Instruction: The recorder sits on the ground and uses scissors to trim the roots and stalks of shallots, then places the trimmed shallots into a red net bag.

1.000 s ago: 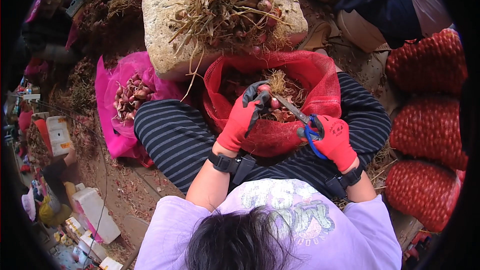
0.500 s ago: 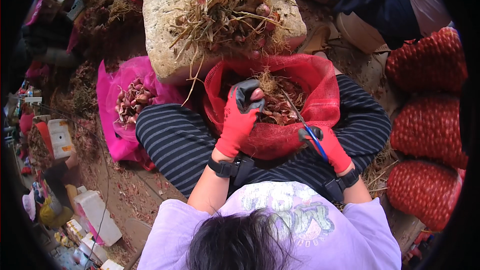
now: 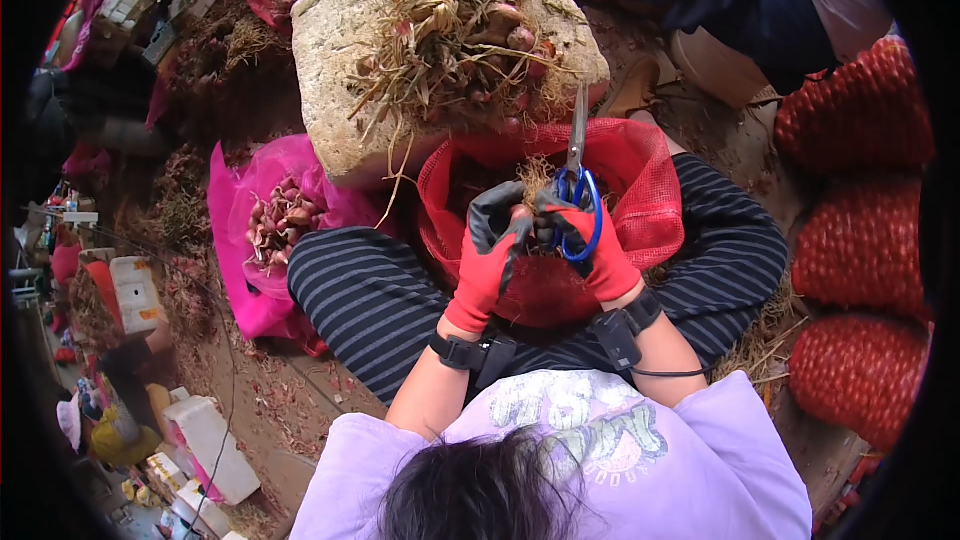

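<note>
My left hand (image 3: 493, 252), in a red and black work glove, is closed on a shallot (image 3: 521, 211) with a tuft of dry roots (image 3: 536, 175) on it. Closed on blue-handled scissors (image 3: 577, 145), my right hand (image 3: 600, 250) wears a matching glove, and its fingertips meet the shallot. The blades point away from me, towards the block. Both hands are over a red mesh bag (image 3: 655, 212) between my legs; dry skins and scraps inside are mostly hidden by the hands.
Ahead stands a pale rough block (image 3: 335, 90) bearing a heap of dried shallots (image 3: 450, 25). To the left, a pink mesh bag (image 3: 235, 270) holds trimmed shallots (image 3: 283, 225). Full red mesh sacks (image 3: 855, 270) line the right. Someone in dark blue clothing (image 3: 735, 0) is at the far right.
My right hand has moved in to meet the left at the shallot. The scissors have swung so their blades point away from me. The left hand still grips the shallot.
</note>
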Action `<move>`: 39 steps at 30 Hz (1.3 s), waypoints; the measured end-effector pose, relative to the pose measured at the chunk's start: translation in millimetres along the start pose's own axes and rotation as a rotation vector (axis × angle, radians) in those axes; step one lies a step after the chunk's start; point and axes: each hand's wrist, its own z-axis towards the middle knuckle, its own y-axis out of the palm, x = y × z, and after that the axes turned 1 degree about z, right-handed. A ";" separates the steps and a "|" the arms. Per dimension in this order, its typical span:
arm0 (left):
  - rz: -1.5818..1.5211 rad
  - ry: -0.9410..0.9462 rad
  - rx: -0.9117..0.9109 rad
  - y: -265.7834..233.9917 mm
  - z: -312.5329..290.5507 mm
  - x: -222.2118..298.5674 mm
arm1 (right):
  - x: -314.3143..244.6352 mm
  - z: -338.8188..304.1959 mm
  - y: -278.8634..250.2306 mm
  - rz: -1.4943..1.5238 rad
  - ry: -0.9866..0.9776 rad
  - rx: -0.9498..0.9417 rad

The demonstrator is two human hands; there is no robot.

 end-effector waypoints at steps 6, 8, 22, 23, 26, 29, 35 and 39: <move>-0.222 -0.189 0.056 11.7 3.8 -0.1 | 2.3 -3.9 -8.1 -0.231 -0.228 0.000; 0.174 -0.226 -0.154 -7.9 3.6 -15.3 | -15.3 -8.4 -3.3 -0.230 -0.126 -0.009; -0.257 -0.500 -0.072 2.4 7.6 13.2 | -4.3 2.1 -17.3 -0.157 -0.219 0.180; -0.240 -0.456 -0.038 -0.3 8.0 9.5 | -5.9 -1.8 -15.9 -0.158 -0.219 0.179; -0.053 -0.300 -0.058 0.6 9.8 8.9 | -8.0 -10.8 -19.5 -0.184 0.099 0.074; 0.200 -0.132 -0.143 6.0 6.6 3.3 | 1.7 -9.1 1.5 0.084 0.004 0.080; -0.051 -0.253 -0.059 0.1 5.2 -2.8 | -2.2 -5.3 -11.3 -0.183 -0.020 0.069; -0.507 -0.365 0.031 -10.2 5.2 -2.1 | -11.2 -17.9 -35.5 -0.432 -0.169 0.203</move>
